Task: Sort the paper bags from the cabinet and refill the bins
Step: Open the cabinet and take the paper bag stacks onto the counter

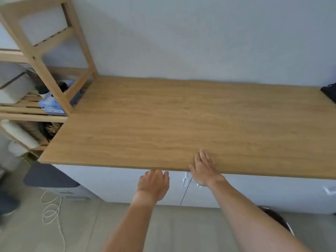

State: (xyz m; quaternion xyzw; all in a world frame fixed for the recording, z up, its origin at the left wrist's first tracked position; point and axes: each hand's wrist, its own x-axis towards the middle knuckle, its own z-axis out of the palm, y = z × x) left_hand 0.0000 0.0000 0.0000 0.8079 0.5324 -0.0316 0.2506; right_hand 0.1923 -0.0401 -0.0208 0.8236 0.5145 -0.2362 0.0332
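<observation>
A white cabinet (112, 182) stands under a wooden countertop (172, 120), its doors closed, with white handles (185, 180) near the door seam. My left hand (153, 184) hangs in front of the cabinet door just below the countertop's front edge, fingers loosely curled and holding nothing. My right hand (204, 165) lies flat with fingers apart on the front edge of the countertop, above the handles. No paper bags or bins show in view.
A wooden shelf unit (45, 57) stands at the left with a white container (12, 88), a blue box (51, 106) and a paper roll (18, 133). A grey bin (49, 177) and a white cord (52, 213) lie on the floor. A dark object (329, 90) sits far right.
</observation>
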